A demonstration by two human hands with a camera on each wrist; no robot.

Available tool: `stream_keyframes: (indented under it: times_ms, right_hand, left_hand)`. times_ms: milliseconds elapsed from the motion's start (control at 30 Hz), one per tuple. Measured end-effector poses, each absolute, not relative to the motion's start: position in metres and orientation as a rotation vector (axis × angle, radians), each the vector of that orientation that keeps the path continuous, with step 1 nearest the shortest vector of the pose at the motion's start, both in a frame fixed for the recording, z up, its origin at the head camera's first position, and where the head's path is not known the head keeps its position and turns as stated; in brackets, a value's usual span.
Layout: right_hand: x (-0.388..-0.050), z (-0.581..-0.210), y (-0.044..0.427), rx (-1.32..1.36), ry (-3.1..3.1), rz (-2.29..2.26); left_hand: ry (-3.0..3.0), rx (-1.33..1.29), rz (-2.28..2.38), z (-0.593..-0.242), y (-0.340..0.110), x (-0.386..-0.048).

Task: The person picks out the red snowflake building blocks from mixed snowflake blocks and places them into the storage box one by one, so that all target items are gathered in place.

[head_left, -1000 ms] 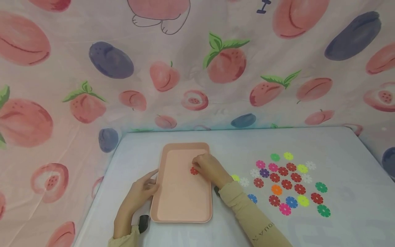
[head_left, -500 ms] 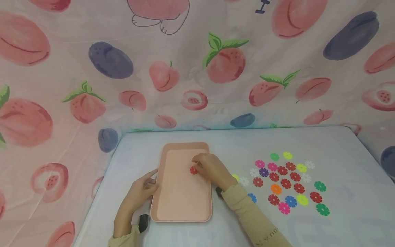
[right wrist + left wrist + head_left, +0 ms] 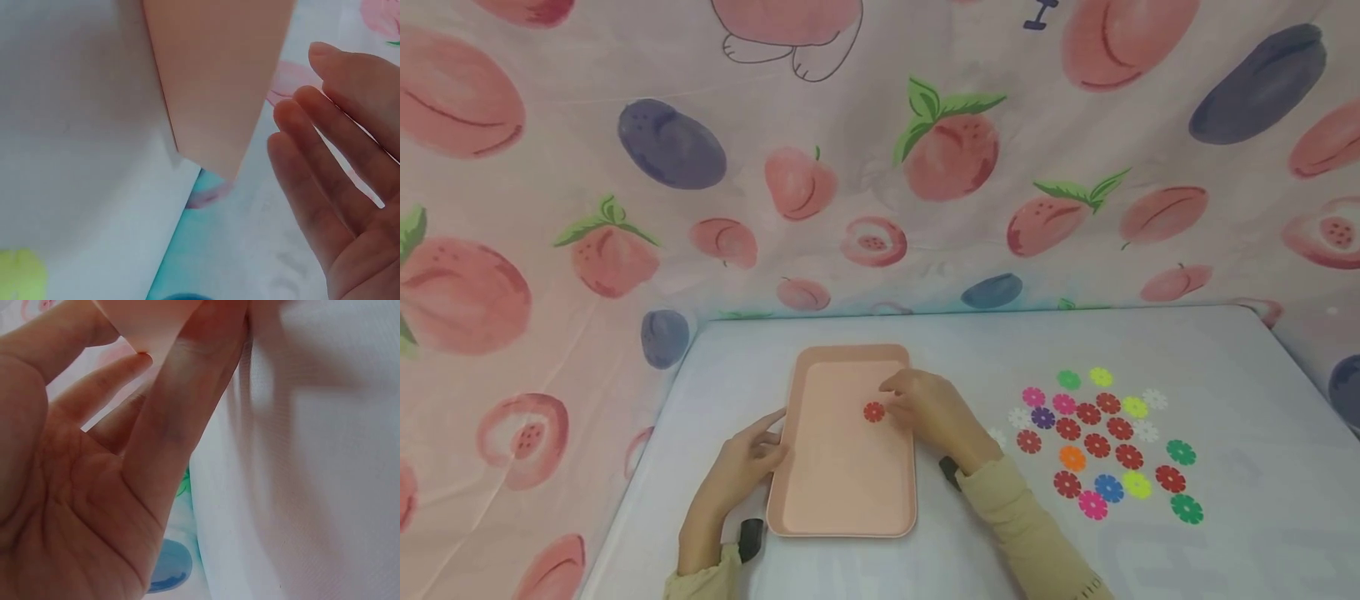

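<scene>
A peach-coloured rectangular tray (image 3: pixel 842 492) lies on the table. One red notched plastic disc (image 3: pixel 874 412) rests on its floor, toward the right side. My left hand (image 3: pixel 741 467) grips the tray's left rim, the thumb at the edge and fingers against the outer side; the left wrist view shows the tray's wall (image 3: pixel 153 325) at the fingers. Over the right rim hovers my right hand (image 3: pixel 932 412), just right of the red disc and apart from it. In the right wrist view its fingers (image 3: pixel 312 181) are loosely extended with nothing between them.
Several loose notched discs in red, pink, green, yellow, blue, white, purple and orange lie right of the tray, among them an orange disc (image 3: pixel 1072 458) and a blue disc (image 3: pixel 1108 488). A fruit-patterned cloth (image 3: pixel 880 167) stands behind the white table (image 3: pixel 1262 400).
My right hand has let go of the red disc and drawn slightly to the right, leaving the disc in the tray. My left hand has stayed at the rim.
</scene>
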State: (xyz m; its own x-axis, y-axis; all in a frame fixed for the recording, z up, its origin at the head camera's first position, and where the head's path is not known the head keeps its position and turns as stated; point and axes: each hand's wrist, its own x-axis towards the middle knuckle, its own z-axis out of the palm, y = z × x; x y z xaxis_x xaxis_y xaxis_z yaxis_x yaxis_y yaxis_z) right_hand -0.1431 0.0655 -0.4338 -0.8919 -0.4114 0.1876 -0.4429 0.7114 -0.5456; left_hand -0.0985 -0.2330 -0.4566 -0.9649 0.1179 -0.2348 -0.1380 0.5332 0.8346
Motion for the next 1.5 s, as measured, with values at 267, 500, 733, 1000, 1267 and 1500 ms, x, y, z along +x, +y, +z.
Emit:
stream_keyframes:
  times_ms: [267,500,733,1000,1267,1500]
  right_hand:
    - [-0.137,-0.432,0.078,0.744,-2.802,0.811]
    - [-0.130,-0.433,0.085,0.692,-2.810,0.812]
    - [-0.128,-0.433,0.093,0.704,-2.801,0.730]
    - [-0.124,-0.433,0.102,0.673,-2.828,0.676]
    - [-0.119,-0.433,0.113,0.631,-2.836,0.672]
    - [-0.112,-0.434,0.125,0.574,-2.844,0.671]
  left_hand:
    - [2.536,-0.011,1.378,-0.455,-0.233,-0.098]
    - [2.532,-0.016,1.380,-0.456,-0.233,-0.099]
    - [2.532,-0.024,1.379,-0.456,-0.232,-0.099]
    - [2.521,-0.023,1.393,-0.457,-0.233,-0.099]
    - [2.513,-0.016,1.407,-0.458,-0.233,-0.099]
    - [2.521,-0.019,1.405,-0.458,-0.233,-0.099]
